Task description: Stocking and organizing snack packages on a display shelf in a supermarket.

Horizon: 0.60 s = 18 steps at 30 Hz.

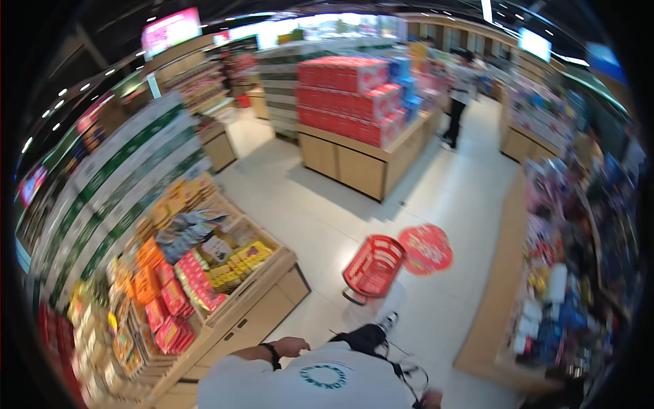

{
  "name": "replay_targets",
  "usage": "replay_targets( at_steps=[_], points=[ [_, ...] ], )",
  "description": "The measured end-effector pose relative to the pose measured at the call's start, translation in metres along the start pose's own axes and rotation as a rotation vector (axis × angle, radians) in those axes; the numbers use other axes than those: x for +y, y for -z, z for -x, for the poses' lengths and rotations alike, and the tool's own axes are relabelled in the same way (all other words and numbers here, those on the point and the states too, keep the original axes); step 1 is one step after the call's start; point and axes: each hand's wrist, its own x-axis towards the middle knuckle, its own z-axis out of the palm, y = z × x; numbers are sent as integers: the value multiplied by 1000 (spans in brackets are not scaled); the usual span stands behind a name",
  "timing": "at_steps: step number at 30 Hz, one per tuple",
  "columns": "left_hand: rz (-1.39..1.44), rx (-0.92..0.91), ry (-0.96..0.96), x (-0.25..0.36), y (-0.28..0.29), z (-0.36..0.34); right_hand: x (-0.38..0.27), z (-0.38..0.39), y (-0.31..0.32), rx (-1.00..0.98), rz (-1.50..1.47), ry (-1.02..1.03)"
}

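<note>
One red basket (pixel 375 268) sitting on the shop floor (pixel 262 180) up ahead
Left hand (pixel 291 346) is near one snack display (pixel 257 319), right hand (pixel 431 397) is blurry at the lower edge; can't tell if either's spread or pinching. One red floor sticker (pixel 427 250) by the basket, one carton-topped island (pixel 340 163) blocking beyond.

A pale floor (pixel 306 221) spreads ahead of the left fingers (pixel 302 345); a wooden bench (pixel 255 317) stands just left of them, a curved bench (pixel 494 290) well right. Far above, lamps (pixel 486 10) light a dark ceiling (pixel 112 37).
</note>
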Motion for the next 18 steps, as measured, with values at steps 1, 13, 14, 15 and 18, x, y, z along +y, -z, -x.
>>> replay_targets(
  at_steps=[1, 13, 14, 15, 18],
  points=[
    [29, -31, -17, -2, 3, -19, -5, 17, -4, -79, -178, -88],
    [-9, 43, -392, 105, 228, -394, -44, 80, 78, 83, -1025, -817],
    [17, 65, -379, 142, 276, -417, -54, 91, 79, 88, -1051, -891],
    [45, 113, -452, 166, 318, -442, -65, 101, 76, 85, -1064, -949],
    [90, 447, -643, 259, 433, -488, -110, 123, 64, 76, -1101, -1097]
  ],
)
